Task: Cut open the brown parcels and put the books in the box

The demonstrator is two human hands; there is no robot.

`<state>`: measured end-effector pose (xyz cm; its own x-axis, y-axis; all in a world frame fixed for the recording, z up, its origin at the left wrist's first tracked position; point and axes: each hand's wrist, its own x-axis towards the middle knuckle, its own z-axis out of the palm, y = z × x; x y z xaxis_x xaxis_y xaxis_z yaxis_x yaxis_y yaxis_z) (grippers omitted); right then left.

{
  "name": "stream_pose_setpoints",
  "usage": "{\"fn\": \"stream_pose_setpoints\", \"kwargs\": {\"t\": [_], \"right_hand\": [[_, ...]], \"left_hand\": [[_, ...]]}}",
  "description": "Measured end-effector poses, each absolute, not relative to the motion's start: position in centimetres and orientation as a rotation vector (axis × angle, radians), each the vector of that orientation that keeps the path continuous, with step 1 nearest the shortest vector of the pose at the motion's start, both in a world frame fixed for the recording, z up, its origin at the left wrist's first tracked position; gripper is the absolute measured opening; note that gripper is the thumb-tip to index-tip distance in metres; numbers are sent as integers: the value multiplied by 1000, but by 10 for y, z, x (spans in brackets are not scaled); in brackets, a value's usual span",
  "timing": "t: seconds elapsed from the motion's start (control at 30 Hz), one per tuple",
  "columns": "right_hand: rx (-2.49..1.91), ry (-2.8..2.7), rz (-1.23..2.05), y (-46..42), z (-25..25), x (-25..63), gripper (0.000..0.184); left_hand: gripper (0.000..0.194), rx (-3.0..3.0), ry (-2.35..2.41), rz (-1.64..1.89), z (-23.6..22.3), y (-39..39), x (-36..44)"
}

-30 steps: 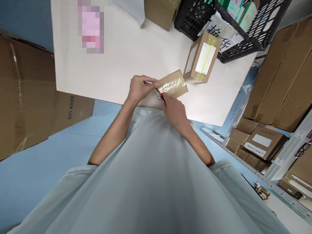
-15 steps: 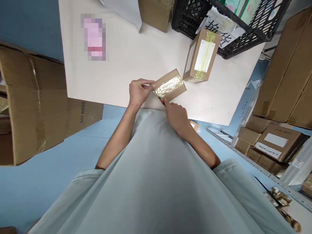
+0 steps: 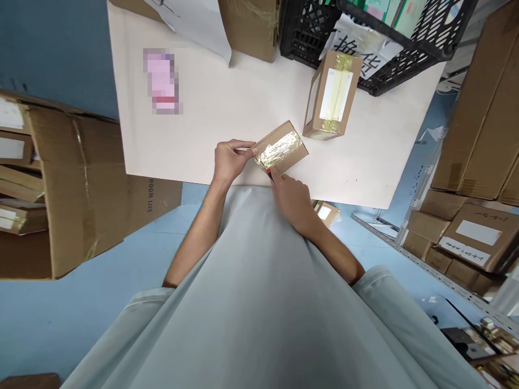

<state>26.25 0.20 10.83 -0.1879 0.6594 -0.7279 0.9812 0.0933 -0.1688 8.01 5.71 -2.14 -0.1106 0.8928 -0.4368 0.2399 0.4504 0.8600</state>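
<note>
A small cardboard box with a shiny strip of clear tape along it lies at the near part of the table. At its left corner, my left hand pinches the box between thumb and fingers. My right hand is closed around a small tool with a red part, held against the box's lower left edge by the tape. Most of that tool is hidden in the fingers, and its kind is not clear. A taller taped carton with a white label stands just right of the box.
A black plastic crate with a handwritten sheet sits at the table's far right. Left of the white table is a large open carton holding several boxes. Shelves of cartons line the right side.
The view has shifted slightly, bringing more of the left carton's contents into sight. Both hands keep their hold; the right hand with the red-marked tool has moved slightly left along the box edge.
</note>
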Motion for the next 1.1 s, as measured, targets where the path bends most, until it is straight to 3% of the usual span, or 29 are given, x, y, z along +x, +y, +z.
{"fn": "stream_pose_setpoints", "kwargs": {"t": [0.7, 1.1], "right_hand": [[1591, 2017, -950, 3, 91, 271, 55], [1559, 1896, -949, 1, 98, 266, 52]], "left_hand": [[32, 975, 1603, 757, -21, 57, 76], [24, 974, 1647, 787, -24, 48, 84]]}}
